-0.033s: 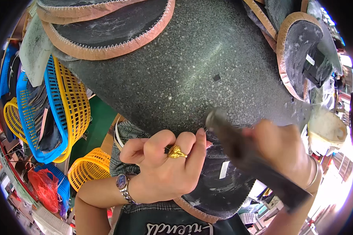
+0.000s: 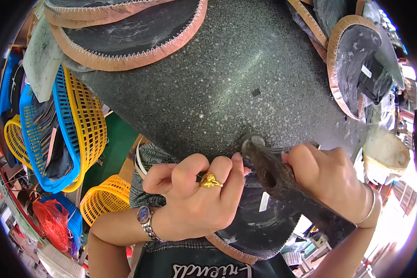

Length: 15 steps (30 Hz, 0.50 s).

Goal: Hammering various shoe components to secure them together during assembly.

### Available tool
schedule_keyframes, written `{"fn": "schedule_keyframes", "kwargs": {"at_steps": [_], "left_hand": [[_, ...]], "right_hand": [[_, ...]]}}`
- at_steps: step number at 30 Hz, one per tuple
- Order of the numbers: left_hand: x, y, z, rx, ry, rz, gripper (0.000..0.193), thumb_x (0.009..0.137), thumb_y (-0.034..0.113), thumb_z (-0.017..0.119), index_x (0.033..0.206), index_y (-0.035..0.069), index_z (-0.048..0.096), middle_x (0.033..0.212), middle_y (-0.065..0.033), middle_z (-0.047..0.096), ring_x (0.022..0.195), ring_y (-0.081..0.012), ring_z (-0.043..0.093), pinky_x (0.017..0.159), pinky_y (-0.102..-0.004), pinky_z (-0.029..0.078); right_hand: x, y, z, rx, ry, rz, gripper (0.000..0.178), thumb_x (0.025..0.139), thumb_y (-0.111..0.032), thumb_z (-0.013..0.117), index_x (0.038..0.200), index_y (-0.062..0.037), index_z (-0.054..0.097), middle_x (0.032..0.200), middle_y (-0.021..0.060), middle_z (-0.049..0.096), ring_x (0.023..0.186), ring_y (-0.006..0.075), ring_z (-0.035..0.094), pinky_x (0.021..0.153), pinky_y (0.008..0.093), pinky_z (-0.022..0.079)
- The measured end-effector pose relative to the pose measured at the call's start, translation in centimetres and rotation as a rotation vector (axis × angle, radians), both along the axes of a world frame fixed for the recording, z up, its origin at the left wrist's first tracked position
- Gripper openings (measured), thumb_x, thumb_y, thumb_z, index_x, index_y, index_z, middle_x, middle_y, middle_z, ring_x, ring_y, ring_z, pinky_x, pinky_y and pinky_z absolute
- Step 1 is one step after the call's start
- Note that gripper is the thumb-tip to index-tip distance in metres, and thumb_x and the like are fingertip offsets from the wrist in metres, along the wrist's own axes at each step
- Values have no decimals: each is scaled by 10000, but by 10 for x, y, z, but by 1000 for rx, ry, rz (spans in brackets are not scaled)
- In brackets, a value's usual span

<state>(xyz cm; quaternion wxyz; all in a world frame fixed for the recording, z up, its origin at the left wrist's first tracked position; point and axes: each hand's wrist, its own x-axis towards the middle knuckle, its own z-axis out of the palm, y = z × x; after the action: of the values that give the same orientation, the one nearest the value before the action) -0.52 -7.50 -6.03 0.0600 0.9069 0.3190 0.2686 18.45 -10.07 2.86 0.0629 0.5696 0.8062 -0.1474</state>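
Observation:
My right hand [image 2: 326,178] is wrapped round a dark, worn hammer [image 2: 275,178]. Its round face rests at the folded upper edge of a black shoe-upper-like piece [image 2: 264,236], or just above it; I cannot tell which. That piece lies at the stone slab's near edge, with tan zigzag-stitched binding and a small white tag. My left hand [image 2: 197,194], with a gold ring and a watch, has its fingers curled and pressed on the same edge, just left of the hammer face. The thumb and part of the edge are hidden under the hand.
The speckled dark stone slab [image 2: 171,106] carries more tan-bound black pieces [image 2: 129,39] at the far left and others [image 2: 352,60] at the far right. A small dark scrap [image 2: 256,92] lies mid-slab. Blue and yellow plastic baskets [image 2: 85,125] and a red bag [image 2: 51,222] are to the left.
The hammer, blurred earlier, now shows sharply, its face slightly lower against the edge. My right hand has shifted a little left and down. My left hand stays nearly in place.

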Motion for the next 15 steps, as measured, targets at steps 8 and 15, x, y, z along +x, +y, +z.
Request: {"fn": "schedule_keyframes", "kwargs": {"at_steps": [8, 15], "left_hand": [[-3, 0, 7, -78, -31, -24, 195, 575, 147, 650, 769, 135, 658, 793, 97, 516, 865, -167, 422, 709, -437, 242], [-17, 1, 8, -217, -157, -182, 256, 586, 190, 719, 837, 160, 676, 798, 104, 505, 793, -173, 433, 701, -418, 241]], "right_hand": [[-3, 14, 13, -88, 47, 95, 173, 660, -92, 594, 765, -45, 464, 616, 65, 454, 481, 224, 538, 392, 341, 392], [2, 9, 17, -150, 71, -1, 184, 695, -127, 620, 745, -64, 454, 602, 91, 475, 475, 280, 521, 419, 386, 410]]}}
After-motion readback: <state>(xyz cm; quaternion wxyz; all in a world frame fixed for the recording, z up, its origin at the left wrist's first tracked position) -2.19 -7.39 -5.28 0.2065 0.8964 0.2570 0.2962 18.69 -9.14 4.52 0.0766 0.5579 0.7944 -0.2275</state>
